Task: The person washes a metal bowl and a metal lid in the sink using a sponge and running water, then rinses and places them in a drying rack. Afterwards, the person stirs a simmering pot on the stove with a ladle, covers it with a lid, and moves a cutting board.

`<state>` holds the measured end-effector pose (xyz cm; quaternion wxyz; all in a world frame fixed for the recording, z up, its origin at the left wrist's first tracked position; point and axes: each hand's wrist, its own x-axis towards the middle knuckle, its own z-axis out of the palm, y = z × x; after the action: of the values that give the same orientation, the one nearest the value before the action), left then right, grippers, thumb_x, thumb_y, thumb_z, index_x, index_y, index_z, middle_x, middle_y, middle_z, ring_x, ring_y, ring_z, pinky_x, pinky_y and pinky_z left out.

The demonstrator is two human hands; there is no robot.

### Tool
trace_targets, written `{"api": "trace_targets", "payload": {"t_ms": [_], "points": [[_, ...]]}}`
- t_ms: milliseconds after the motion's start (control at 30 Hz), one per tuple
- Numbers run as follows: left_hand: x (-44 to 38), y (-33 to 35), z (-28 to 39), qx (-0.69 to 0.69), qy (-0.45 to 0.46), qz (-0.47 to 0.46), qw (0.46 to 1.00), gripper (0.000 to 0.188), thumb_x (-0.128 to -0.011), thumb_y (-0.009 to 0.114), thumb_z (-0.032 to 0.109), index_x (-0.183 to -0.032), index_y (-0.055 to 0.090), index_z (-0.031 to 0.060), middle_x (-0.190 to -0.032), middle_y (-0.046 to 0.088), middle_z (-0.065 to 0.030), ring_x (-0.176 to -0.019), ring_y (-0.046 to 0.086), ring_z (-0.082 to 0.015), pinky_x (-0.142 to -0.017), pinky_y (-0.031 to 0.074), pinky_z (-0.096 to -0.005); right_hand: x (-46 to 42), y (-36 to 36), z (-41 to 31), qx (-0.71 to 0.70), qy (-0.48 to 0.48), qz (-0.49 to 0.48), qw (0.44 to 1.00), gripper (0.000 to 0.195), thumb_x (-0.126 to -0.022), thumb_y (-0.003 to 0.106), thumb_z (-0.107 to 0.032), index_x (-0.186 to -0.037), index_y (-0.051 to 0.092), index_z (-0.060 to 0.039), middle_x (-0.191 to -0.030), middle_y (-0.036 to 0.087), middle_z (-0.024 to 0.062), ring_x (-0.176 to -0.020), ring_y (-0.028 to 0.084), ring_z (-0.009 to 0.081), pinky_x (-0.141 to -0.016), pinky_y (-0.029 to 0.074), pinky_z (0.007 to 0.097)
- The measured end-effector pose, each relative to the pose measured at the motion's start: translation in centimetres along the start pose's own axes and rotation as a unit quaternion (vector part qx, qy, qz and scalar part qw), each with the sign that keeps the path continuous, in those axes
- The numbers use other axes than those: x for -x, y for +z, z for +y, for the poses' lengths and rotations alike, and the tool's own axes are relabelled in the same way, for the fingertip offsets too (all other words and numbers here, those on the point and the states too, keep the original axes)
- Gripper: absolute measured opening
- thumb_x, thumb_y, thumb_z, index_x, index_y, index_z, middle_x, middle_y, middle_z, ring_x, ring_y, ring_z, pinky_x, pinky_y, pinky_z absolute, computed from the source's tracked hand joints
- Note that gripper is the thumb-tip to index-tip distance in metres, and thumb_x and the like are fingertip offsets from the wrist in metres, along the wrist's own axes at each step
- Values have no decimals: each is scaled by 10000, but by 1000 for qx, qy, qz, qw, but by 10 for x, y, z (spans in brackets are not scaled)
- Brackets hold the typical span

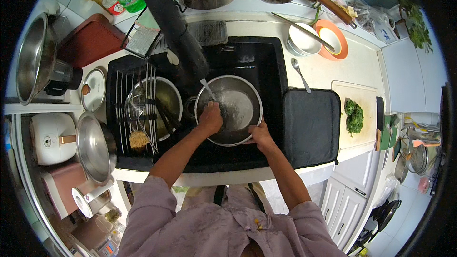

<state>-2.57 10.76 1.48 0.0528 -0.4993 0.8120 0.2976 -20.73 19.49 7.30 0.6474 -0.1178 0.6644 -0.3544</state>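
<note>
A round stainless steel pot or basin (240, 105) is in the black sink (246, 55), under a thin stream of water from the tap. My right hand (260, 134) grips its rim at the lower right. At the basin's left side, my left hand (211, 118) reaches over the rim with bent fingers; whether it holds anything is hidden. Left of it, a metal rack (154, 96) lies across the sink above a second metal basin (173, 85), with a wire skimmer (136, 105) and a tan scrubber (139, 139) on it.
Right of the sink lie a dark drying mat (312, 126), a spoon (301, 75) and a cutting board (360, 89) with chopped greens (354, 117). Bowls (303, 41) stand behind. A thick dark pipe (167, 18) crosses above the sink. A steel bowl (93, 148) stands at left.
</note>
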Motion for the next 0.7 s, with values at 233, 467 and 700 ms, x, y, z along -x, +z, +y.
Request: {"api": "trace_targets", "payload": {"t_ms": [233, 467, 700], "points": [[-28, 6, 40, 194, -28, 121, 973, 567, -858, 622, 121, -1308, 349, -89, -1212, 415, -239, -1138, 439, -412, -904, 450, -447, -1, 10, -9, 57, -61, -16, 996, 773, -801, 436, 27, -1475, 143, -215, -1270, 468, 199, -1005, 589, 362, -636, 608, 460], [3, 5, 39, 155, 237, -15, 959, 407, -755, 614, 21, -1141, 487, 35, -1195, 465, -167, -1070, 492, -380, -908, 427, -456, -7, 2, -14, 1, -35, -22, 999, 830, -753, 410, 80, -1488, 167, -218, -1208, 523, 175, -989, 595, 301, -696, 593, 396], [50, -75, 2, 293, 74, 90, 949, 424, -757, 639, -2, -1161, 510, 3, -1093, 528, -139, -1043, 550, -265, -852, 451, -344, -34, -26, -6, -51, -59, -25, 997, 578, -815, 518, 1, -1373, 415, -110, -1085, 600, 171, -854, 649, 285, -566, 590, 398]]}}
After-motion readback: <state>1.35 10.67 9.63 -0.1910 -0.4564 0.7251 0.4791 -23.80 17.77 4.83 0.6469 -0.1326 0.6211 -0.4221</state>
